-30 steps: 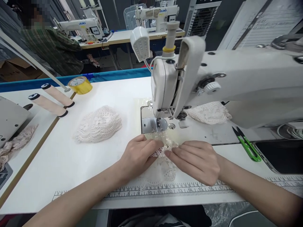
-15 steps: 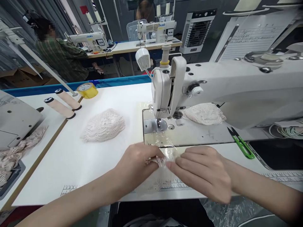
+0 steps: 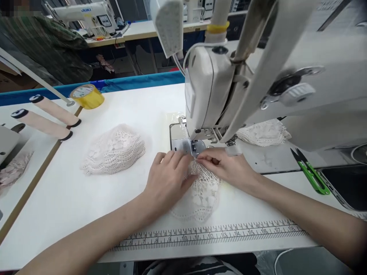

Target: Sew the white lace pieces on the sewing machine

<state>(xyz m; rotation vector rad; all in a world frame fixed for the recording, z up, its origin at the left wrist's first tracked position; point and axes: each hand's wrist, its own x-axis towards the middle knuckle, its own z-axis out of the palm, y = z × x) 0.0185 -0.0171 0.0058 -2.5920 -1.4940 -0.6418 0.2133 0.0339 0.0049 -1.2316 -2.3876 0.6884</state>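
Observation:
A white lace piece [image 3: 200, 194] lies flat on the table in front of the sewing machine [image 3: 258, 72], its far edge reaching the presser foot [image 3: 195, 147]. My left hand [image 3: 168, 177] rests on the lace's left side with fingers stretched out, pressing it down. My right hand [image 3: 222, 164] pinches the lace's top edge just beside the needle plate [image 3: 179, 144].
A pile of lace pieces [image 3: 114, 151] sits to the left, another lace pile [image 3: 263, 133] behind the machine arm. Green thread snips [image 3: 311, 173] lie at right. Yellow tape roll [image 3: 87, 96] and two thread cones [image 3: 43, 124] stand far left. A printed ruler [image 3: 212, 235] lines the table's front edge. Another person [image 3: 43, 46] works behind.
Both hands moved forward from the table's front edge to the presser foot, carrying the lace. The lace, bunched between the fingers before, now lies spread flat.

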